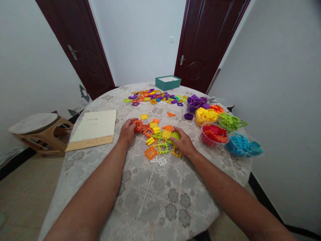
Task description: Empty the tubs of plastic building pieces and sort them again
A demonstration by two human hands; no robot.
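Note:
My left hand is closed on a red-orange toothed building piece with a grid window, at the left of a small pile. My right hand has its thumb and fingers around a lime-green building piece at the pile's right side. A yellow square piece lies beside that thumb. Between the hands are green frame pieces, yellow rod-like pieces and an orange frame piece. Two white window inserts, one of them a white lattice, lie nearest me.
Clear tubs hold sorted pieces at the right: purple, yellow, red, green and blue. A mixed heap and a teal box are farther back. Cream paper lies left, near a stool.

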